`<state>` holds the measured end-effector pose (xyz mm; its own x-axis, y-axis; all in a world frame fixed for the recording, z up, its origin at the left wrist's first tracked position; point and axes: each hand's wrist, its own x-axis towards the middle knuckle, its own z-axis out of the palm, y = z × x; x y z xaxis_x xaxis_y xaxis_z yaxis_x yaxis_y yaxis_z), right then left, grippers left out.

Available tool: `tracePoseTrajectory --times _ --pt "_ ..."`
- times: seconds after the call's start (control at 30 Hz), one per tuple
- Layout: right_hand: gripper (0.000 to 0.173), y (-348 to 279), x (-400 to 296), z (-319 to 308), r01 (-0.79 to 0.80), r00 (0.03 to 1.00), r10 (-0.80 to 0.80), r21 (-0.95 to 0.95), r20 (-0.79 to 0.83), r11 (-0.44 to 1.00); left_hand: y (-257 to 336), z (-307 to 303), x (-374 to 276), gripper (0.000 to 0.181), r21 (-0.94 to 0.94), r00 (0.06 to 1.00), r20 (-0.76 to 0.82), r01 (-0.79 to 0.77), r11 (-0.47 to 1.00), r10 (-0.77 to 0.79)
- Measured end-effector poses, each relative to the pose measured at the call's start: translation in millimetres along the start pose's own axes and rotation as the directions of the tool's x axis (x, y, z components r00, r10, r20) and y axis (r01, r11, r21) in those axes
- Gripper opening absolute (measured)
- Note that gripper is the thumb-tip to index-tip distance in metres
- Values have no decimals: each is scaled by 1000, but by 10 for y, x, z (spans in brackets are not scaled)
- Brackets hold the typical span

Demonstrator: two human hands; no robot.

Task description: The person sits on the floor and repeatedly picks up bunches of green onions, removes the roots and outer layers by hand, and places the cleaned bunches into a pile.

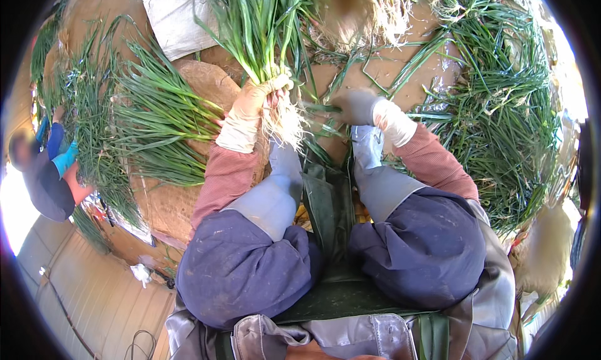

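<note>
My gloved left hand (pixel 256 104) is closed around a bunch of green onions (pixel 263 26), its leaves pointing away from me and its pale roots hanging below the fist. To the right, my gloved right hand (pixel 355 105) is blurred; green leaves lie at its fingers, and whether it grips them cannot be told. A pile of trimmed-looking green onions (pixel 164 111) lies left of my left forearm. More bunches with white roots (pixel 392 12) lie beyond my hands.
A large heap of green onions (pixel 497 111) spreads at the right. My grey rubber boots (pixel 277 186) stand below my hands. A white sack (pixel 181 19) lies at the upper left. Another person (pixel 47 177) with blue gloves is at the far left beside more green onions (pixel 98 120).
</note>
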<state>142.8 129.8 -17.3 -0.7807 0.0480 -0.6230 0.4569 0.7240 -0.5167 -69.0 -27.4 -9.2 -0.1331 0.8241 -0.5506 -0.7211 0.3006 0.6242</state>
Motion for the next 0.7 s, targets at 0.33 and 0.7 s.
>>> tracePoseTrajectory --times 0.33,0.7 --pt "24 -301 413 -687 476 843 32 773 -537 419 -209 117 45 26 258 997 -57 63 964 -50" --pt "40 1035 -326 -815 -399 903 402 -48 150 916 656 -284 93 24 201 979 -131 -127 971 155"
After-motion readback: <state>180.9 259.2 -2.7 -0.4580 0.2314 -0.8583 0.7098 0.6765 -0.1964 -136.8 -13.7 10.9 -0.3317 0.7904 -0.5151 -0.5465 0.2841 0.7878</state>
